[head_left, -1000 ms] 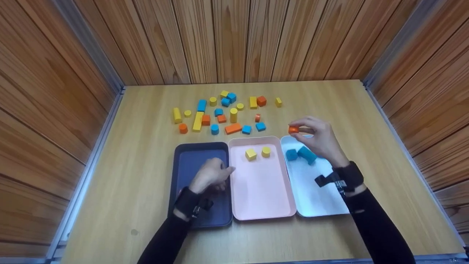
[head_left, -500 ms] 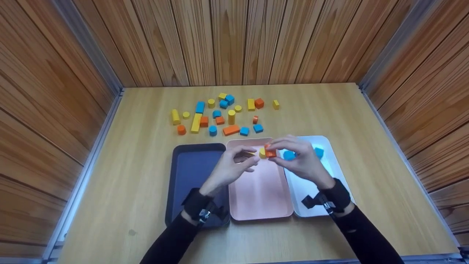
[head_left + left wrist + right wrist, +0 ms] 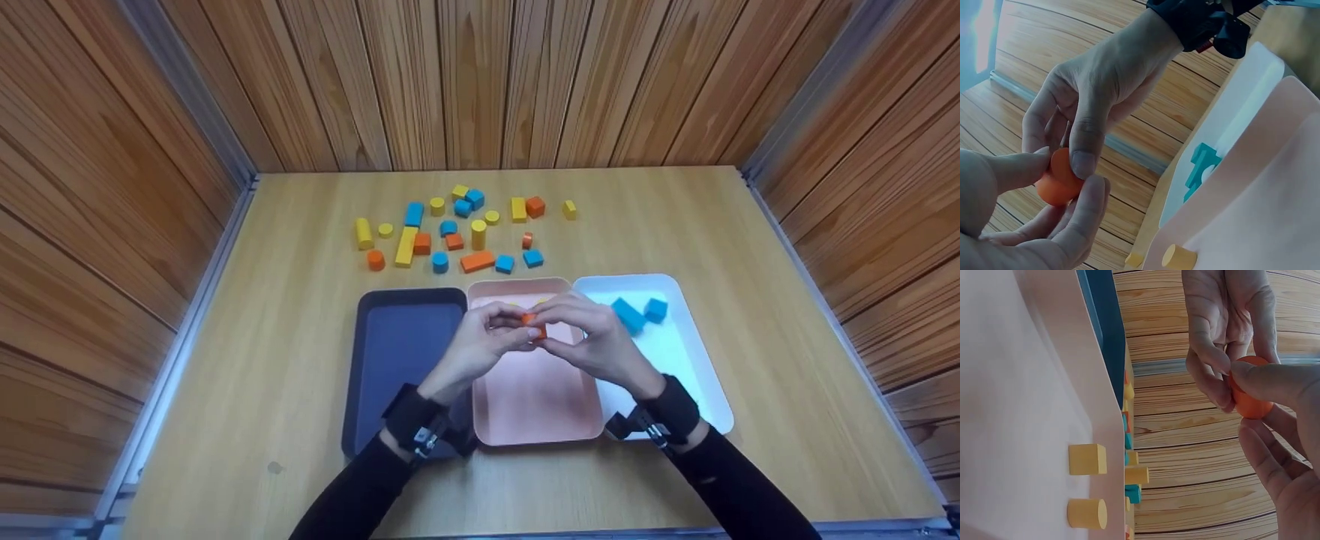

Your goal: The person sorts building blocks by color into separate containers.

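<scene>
Over the pink tray (image 3: pixel 536 405) both hands meet at one orange cylinder block (image 3: pixel 1060 179), raised above the tray. My left hand (image 3: pixel 480 345) pinches it from the left, thumb and fingers on its sides. From the other side, my right hand (image 3: pixel 600 337) grips the same block between thumb and fingers. The right wrist view shows the block's rounded side (image 3: pixel 1252 405) between the two hands. Inside the pink tray lie a yellow cube (image 3: pixel 1087 459) and a yellow cylinder (image 3: pixel 1087 513), mostly hidden by the hands in the head view.
A dark blue tray (image 3: pixel 405 322) stands left of the pink one. To the right, a white tray (image 3: pixel 701 382) holds blue blocks (image 3: pixel 628 316). Behind the trays, several yellow, blue and orange blocks (image 3: pixel 477 261) lie scattered on the wooden table. Wood-panelled walls surround it.
My right hand has carried the orange block leftward from the white tray's back edge to over the pink tray. My left hand has moved from the dark tray and taken hold of it too.
</scene>
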`<state>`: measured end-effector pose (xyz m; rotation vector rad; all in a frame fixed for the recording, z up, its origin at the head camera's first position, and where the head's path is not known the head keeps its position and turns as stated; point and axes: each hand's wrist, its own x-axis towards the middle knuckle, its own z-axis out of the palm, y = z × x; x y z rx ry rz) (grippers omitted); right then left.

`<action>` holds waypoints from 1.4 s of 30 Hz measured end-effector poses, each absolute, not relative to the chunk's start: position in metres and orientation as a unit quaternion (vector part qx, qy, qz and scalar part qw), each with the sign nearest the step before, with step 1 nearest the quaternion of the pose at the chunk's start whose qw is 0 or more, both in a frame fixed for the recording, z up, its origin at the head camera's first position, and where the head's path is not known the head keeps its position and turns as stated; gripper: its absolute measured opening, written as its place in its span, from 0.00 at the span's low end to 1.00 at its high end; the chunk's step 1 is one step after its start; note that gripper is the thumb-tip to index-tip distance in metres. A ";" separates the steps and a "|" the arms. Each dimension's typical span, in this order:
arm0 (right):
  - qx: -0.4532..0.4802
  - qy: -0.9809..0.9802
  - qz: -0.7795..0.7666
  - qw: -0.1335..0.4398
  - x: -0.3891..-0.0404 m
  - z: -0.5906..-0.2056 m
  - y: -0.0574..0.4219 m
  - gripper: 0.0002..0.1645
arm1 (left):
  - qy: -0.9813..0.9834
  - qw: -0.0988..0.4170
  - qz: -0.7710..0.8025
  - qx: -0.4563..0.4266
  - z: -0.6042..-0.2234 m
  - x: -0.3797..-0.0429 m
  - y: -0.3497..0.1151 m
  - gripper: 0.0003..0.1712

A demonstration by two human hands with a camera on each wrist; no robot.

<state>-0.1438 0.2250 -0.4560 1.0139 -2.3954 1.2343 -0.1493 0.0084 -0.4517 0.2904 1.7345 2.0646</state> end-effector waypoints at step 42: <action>-0.059 -0.918 0.213 -0.328 -0.162 -0.514 0.259 0.20 | 0.954 0.063 0.267 0.118 -0.486 -0.227 -0.133 0.14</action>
